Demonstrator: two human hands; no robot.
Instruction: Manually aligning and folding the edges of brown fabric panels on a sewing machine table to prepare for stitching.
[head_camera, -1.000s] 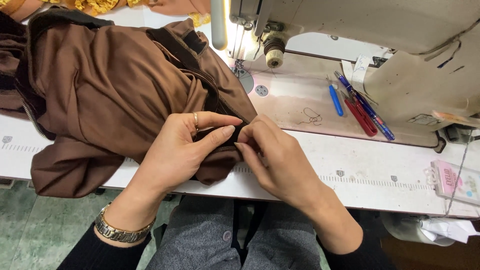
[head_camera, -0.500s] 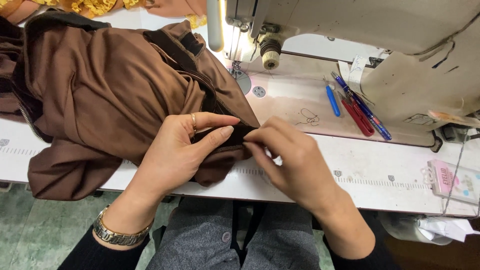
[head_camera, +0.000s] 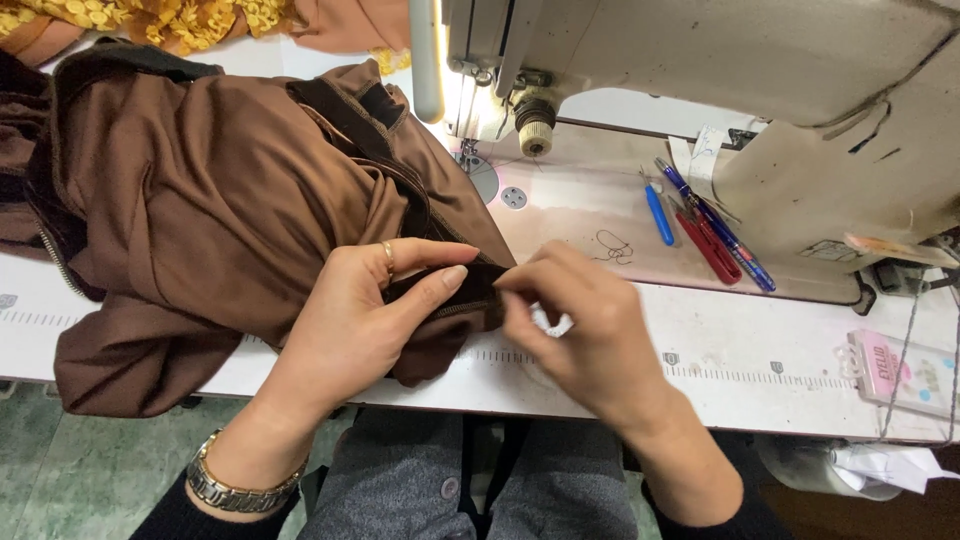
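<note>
1. A dark edge of the brown garment (head_camera: 230, 220), heaped on the sewing table (head_camera: 760, 350), is pinched by the left hand (head_camera: 365, 320).
2. The same edge is gripped by the right hand (head_camera: 580, 330), fingertips closed.
3. Pens (head_camera: 705, 225) are laid beside the sewing machine (head_camera: 720, 80).

**Right hand slides off the fabric edge**

A second ago I had both hands bunched together on the edge of the brown garment (head_camera: 230, 220), fingertips meeting. Since then my right hand (head_camera: 580, 325) has drawn rightward and now sits just beside the cloth over the white table (head_camera: 760, 350), fingers curled. My left hand (head_camera: 375, 320) has opened flatter, its thumb stretched out along the dark hem.
</note>
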